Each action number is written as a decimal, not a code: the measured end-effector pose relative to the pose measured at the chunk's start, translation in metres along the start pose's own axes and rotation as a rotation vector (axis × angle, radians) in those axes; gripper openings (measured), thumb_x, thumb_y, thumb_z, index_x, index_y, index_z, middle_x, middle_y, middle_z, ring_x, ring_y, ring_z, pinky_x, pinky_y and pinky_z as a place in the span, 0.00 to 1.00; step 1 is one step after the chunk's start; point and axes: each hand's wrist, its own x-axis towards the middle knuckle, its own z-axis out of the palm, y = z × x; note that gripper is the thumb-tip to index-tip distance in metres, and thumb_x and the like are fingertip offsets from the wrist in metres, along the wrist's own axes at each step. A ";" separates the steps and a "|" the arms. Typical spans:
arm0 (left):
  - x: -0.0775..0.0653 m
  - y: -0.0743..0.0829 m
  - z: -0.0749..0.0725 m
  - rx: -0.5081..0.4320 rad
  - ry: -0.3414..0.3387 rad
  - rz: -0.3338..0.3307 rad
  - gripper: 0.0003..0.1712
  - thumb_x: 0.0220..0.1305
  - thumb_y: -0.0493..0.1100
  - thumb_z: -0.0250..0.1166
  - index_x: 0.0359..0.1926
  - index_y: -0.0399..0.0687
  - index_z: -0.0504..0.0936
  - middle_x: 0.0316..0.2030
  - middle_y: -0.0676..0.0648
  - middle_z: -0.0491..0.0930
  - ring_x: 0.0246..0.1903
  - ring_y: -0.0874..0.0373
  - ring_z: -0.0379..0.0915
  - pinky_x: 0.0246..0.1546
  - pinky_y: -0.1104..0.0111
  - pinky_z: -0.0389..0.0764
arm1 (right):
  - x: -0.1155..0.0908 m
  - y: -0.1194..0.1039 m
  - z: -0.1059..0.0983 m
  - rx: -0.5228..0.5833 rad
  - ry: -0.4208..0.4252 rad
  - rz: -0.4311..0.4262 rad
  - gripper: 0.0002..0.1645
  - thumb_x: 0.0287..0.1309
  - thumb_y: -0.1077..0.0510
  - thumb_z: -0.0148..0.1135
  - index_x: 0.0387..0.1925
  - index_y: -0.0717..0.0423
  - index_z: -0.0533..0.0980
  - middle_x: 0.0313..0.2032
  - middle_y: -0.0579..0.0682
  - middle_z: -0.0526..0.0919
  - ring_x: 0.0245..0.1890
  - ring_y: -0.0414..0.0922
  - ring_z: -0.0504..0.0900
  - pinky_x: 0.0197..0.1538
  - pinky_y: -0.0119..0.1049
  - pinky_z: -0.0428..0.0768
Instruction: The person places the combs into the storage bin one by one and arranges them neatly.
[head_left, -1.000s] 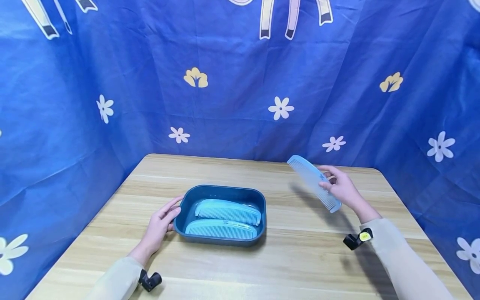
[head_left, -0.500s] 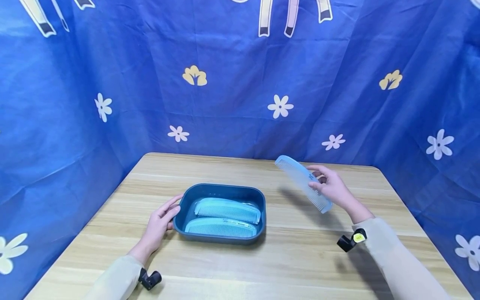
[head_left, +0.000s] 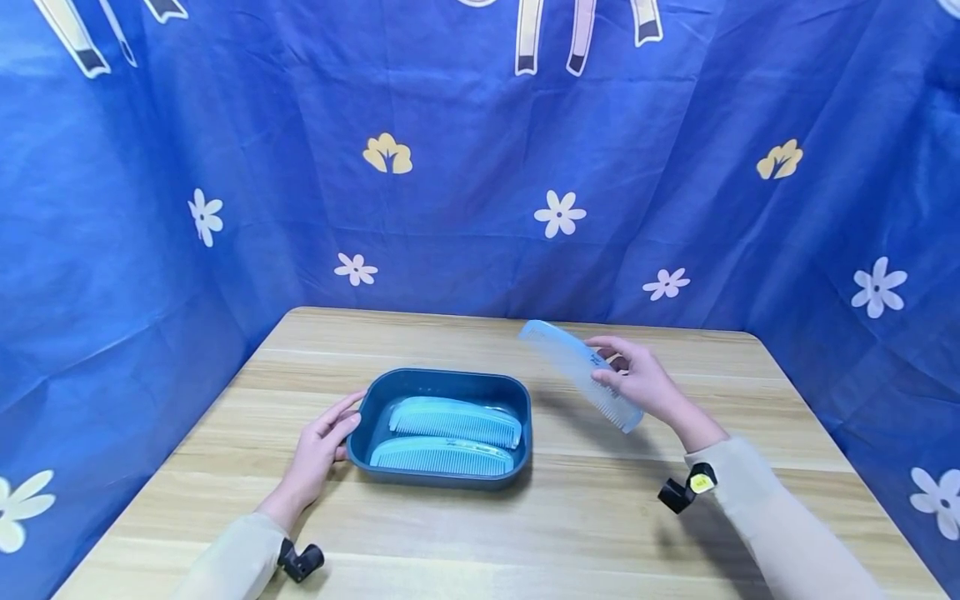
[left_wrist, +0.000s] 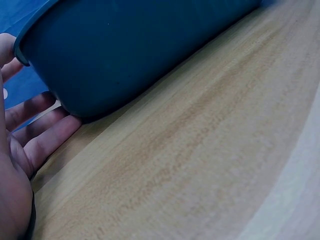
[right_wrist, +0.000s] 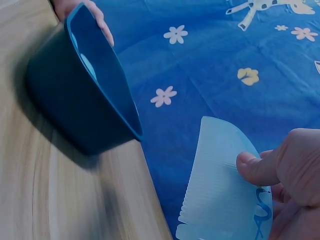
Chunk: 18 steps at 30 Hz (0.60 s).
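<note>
My left hand (head_left: 315,450) holds the left end of a dark blue plastic box (head_left: 442,479), thumb at the rim. The left wrist view shows several fingers (left_wrist: 55,135) against the outer wall of the box. Two light blue combs lie inside: a back comb (head_left: 453,419) and a front comb (head_left: 442,456), both teeth toward me. Right of the box, my right hand (head_left: 637,379) pinches another light blue comb (head_left: 577,367) above the table, tilted with its far end toward the upper left. In the right wrist view the thumb (right_wrist: 255,170) presses the held comb's face.
The box stands on a light wood-grain table (head_left: 570,533). Behind and on both sides hangs a blue cloth (head_left: 465,233) with printed flowers. Each wrist carries a small black camera, the right camera (head_left: 678,493) with a yellow tag beside it.
My right hand has moved left with the held comb, closer to the box. The left hand, the box and the two combs in it stay in place.
</note>
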 end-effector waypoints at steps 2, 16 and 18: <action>0.000 0.000 0.000 0.001 -0.004 0.002 0.28 0.68 0.51 0.54 0.66 0.48 0.65 0.53 0.38 0.69 0.38 0.60 0.77 0.32 0.68 0.81 | 0.001 -0.002 0.004 0.000 -0.004 -0.017 0.25 0.53 0.69 0.63 0.55 0.59 0.73 0.38 0.60 0.79 0.26 0.47 0.78 0.26 0.35 0.77; -0.001 -0.001 -0.002 0.072 0.012 -0.031 0.28 0.66 0.57 0.55 0.65 0.56 0.67 0.53 0.41 0.69 0.31 0.59 0.77 0.24 0.71 0.77 | 0.008 -0.014 0.033 0.032 -0.061 -0.030 0.25 0.55 0.67 0.63 0.56 0.56 0.73 0.41 0.58 0.79 0.29 0.47 0.78 0.32 0.40 0.78; -0.001 -0.001 -0.002 0.073 0.011 -0.031 0.29 0.66 0.57 0.55 0.65 0.56 0.67 0.54 0.41 0.69 0.30 0.58 0.77 0.23 0.71 0.76 | 0.009 -0.016 0.037 0.036 -0.067 -0.029 0.25 0.55 0.67 0.63 0.56 0.55 0.73 0.41 0.58 0.79 0.29 0.47 0.78 0.32 0.39 0.78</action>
